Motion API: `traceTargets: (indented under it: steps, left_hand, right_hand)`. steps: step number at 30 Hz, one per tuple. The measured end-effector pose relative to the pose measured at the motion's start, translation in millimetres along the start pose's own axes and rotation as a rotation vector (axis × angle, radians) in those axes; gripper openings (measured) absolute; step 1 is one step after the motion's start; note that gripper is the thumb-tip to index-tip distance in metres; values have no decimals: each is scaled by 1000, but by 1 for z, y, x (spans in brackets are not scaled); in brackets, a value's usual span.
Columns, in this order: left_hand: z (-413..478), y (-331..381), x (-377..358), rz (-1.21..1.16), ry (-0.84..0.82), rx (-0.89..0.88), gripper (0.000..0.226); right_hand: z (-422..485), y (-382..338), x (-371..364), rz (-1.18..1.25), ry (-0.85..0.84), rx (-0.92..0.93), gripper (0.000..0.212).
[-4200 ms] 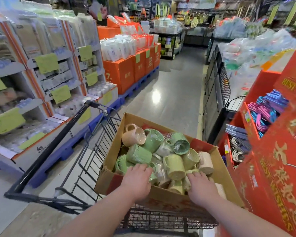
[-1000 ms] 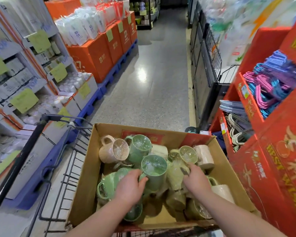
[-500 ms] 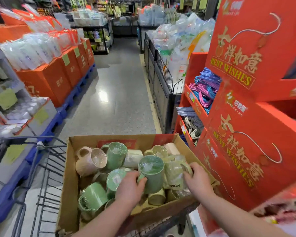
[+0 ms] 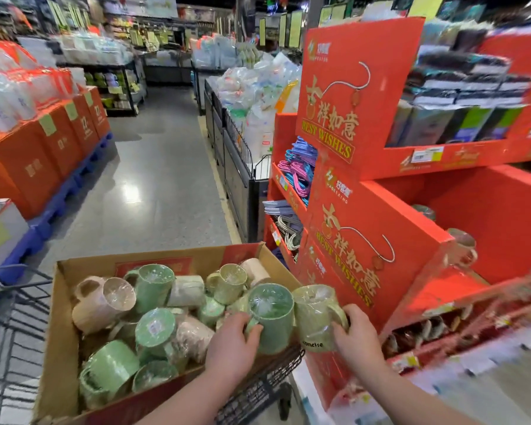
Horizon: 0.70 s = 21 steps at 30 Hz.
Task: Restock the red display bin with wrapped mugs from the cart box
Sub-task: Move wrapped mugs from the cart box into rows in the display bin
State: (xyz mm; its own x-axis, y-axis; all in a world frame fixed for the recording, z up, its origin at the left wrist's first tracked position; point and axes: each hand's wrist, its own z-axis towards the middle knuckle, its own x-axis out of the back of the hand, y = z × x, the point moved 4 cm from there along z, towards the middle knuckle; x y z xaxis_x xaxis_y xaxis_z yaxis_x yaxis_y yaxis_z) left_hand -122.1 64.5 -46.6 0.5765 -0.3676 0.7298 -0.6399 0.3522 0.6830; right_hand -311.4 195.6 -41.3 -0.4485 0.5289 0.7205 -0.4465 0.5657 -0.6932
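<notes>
Newly swung into view, the red display bin (image 4: 503,216) stands beside the cart box (image 4: 62,317); a green mug (image 4: 272,326) and a yellow mug (image 4: 313,320) have risen above the box's rim, left hand (image 4: 230,351) and right hand (image 4: 357,338) curled round one each, apparently bin-bound.

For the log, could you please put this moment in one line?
left hand: holds green mug; right hand: holds yellow-green mug; red bin: not yet reached
</notes>
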Motion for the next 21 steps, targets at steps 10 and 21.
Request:
traceTargets:
  steps: [10, 21]
  left_hand:
    - [-61, 113, -109, -51, -109, -144, 18]
    - [-144, 237, -224, -97, -227, -261, 18]
  right_hand:
    - [-48, 126, 124, 93, 159, -129, 20]
    - [-105, 256, 248, 186, 265, -263, 10]
